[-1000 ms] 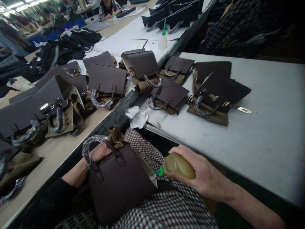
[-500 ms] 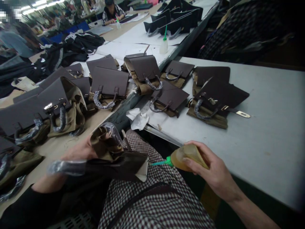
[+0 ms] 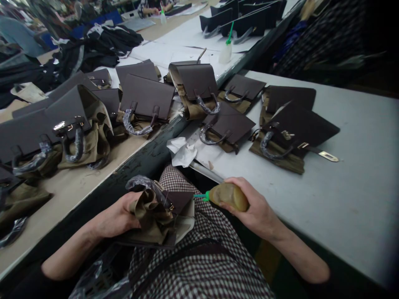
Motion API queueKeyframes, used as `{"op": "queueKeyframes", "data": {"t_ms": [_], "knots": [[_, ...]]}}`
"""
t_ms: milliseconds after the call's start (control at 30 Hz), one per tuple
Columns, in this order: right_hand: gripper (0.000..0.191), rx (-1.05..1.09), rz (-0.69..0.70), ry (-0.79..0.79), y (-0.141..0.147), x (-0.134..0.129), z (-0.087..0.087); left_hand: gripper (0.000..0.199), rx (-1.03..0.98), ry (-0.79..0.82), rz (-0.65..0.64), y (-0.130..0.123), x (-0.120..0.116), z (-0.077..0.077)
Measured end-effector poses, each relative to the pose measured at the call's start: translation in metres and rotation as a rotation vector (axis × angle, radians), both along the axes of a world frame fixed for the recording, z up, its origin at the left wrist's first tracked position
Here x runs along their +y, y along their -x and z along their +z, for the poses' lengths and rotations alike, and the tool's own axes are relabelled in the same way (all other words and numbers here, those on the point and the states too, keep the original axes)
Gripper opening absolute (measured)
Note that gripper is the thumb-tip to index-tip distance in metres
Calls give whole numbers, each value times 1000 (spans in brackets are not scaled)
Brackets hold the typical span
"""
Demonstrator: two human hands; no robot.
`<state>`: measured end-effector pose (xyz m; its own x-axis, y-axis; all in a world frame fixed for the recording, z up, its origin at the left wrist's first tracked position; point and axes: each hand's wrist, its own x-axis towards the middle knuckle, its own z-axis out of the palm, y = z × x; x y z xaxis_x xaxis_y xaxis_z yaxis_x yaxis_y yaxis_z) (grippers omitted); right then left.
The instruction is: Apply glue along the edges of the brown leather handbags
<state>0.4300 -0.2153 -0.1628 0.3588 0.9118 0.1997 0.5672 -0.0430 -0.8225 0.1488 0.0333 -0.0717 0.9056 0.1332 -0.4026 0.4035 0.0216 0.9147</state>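
Note:
Over my lap, my left hand [image 3: 120, 216] is closed around a dark brown handbag [image 3: 181, 201] with bunched olive lining [image 3: 151, 224] and a plastic-wrapped handle. Its pale inner edge faces right. My right hand [image 3: 254, 203] grips a squeeze bottle of yellowish liquid [image 3: 230, 195], held sideways. The bottle's thin green nozzle points left, and its tip is at the bag's right edge; whether it touches I cannot tell. My left fingertips are partly hidden by the lining.
Several similar handbags [image 3: 148, 97] lie on the left table [image 3: 134, 166] and the right white table [image 3: 349, 199]. Crumpled white paper [image 3: 182, 151] sits at the near corner. Another green-tipped bottle [image 3: 225, 52] stands farther back, and a person's hands [image 3: 152, 11] are at the far table.
The bag has turned in my left hand, showing more lining and its pale inner edge. My right hand has moved the bottle left and slightly up, bringing the nozzle to the bag's edge.

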Motion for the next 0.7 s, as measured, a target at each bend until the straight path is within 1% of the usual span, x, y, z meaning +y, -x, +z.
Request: {"op": "queueKeyframes", "data": {"t_ms": [100, 200, 300, 500, 567, 700], "knots": [[44, -5, 85, -5, -4, 10, 1, 22, 10, 4, 15, 1, 0, -1], [43, 21, 109, 17, -6, 12, -1, 17, -3, 7, 30, 3, -1, -3], [43, 46, 109, 47, -6, 7, -3, 14, 0, 1, 22, 5, -2, -5], [46, 116, 120, 107, 0, -6, -1, 16, -24, -33, -7, 6, 0, -7], [46, 151, 95, 121, 3, -9, -3, 16, -13, -41, -2, 6, -1, -7], [46, 133, -26, 102, 7, -13, -9, 16, -6, -35, 17, 7, -5, -6]]}}
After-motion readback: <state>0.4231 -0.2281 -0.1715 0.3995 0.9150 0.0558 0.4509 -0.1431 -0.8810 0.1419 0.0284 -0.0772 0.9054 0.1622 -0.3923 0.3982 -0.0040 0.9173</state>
